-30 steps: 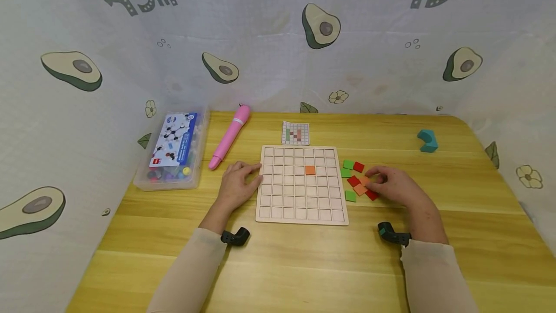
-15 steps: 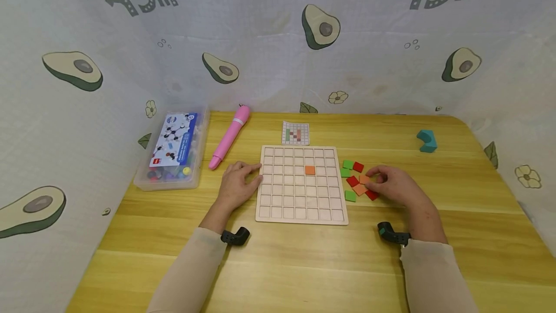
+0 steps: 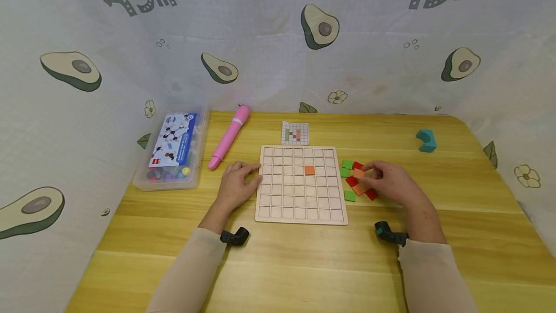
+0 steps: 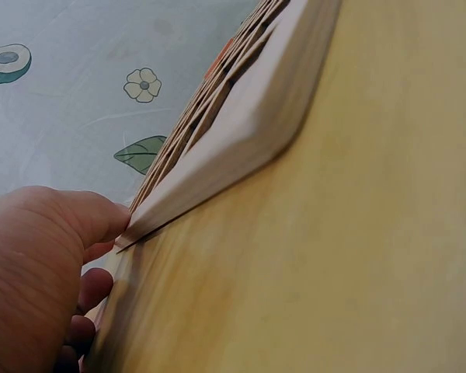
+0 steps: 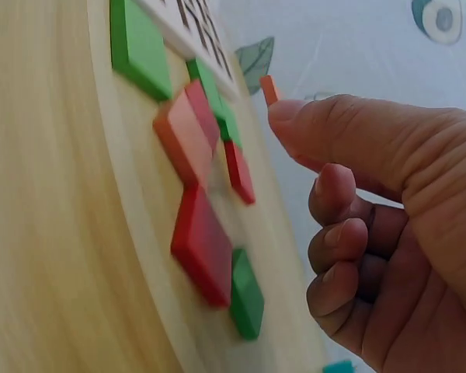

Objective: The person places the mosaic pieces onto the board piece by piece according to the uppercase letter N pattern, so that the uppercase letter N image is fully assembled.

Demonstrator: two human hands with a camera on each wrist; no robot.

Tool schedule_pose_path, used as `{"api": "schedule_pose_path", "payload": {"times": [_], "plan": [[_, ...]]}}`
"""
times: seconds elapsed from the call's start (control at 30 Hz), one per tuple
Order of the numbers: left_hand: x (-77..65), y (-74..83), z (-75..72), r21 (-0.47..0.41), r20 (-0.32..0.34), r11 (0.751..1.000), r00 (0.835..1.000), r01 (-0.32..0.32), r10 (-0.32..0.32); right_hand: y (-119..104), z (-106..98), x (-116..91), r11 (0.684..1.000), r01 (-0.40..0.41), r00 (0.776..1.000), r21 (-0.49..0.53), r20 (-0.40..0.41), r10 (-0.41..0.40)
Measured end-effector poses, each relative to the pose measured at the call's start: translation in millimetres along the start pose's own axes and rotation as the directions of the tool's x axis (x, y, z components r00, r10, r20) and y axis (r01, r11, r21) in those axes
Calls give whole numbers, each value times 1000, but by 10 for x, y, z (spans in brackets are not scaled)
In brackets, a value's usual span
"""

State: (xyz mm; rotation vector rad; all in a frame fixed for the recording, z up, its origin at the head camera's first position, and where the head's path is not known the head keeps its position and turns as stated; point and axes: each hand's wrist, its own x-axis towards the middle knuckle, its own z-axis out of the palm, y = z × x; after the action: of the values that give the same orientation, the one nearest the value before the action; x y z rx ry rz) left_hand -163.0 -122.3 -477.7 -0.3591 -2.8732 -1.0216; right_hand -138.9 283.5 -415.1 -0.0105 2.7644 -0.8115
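Note:
In the head view my left hand [image 3: 236,185] lies at the left edge of a wooden grid board [image 3: 265,217], its thumb and index finger touching that edge. The left wrist view shows the thumb against the side of the board [image 4: 241,128]. One orange tile [image 3: 309,170] sits in a cell of the upper part of the grid. To the right of the board, my right hand [image 3: 391,183] pinches another orange tile [image 5: 269,88] between thumb and index finger, raised above the table. Beneath it lie loose red tiles [image 5: 204,249], green tiles [image 3: 349,195] and an orange tile [image 3: 359,189].
A printed pattern card [image 3: 295,134] lies just behind the board. At the back left are a pink microphone-shaped object [image 3: 229,137] and a clear plastic box [image 3: 167,185] with a molecule picture on its lid. A teal block [image 3: 427,140] stands at the far right.
My right hand has lifted the orange tile off the pile and moved it slightly left and up. My left hand and the board have stayed where they were.

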Motion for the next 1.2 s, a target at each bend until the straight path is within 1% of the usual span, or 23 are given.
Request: {"api": "schedule_pose_path", "payload": {"times": [0.3, 0.53, 0.67, 0.93, 1.03, 1.2], "plan": [[-5, -2, 2, -3, -2, 1000, 1000, -1, 1, -203, 89, 9, 999, 40, 999, 14, 8, -40], [-5, -2, 9, -10, 5, 1000, 1000, -1, 1, -309, 153, -3, 998, 50, 998, 33, 26, -51], [-3, 0, 6, -10, 6, 1000, 1000, -1, 1, -357, 189, 1, 998, 67, 998, 20, 21, -67], [-5, 1, 2, -11, 2, 1000, 1000, -1, 1, -423, 274, 16, 990, 137, 990, -29, 9, -137], [-7, 8, -4, -15, 2, 1000, 1000, -2, 2, -453, 292, 18, 989, 139, 990, -42, 19, -138], [-7, 16, -15, -17, -4, 1000, 1000, -8, 8, -488, 290, 30, 992, 118, 992, -47, 43, -116]]}}
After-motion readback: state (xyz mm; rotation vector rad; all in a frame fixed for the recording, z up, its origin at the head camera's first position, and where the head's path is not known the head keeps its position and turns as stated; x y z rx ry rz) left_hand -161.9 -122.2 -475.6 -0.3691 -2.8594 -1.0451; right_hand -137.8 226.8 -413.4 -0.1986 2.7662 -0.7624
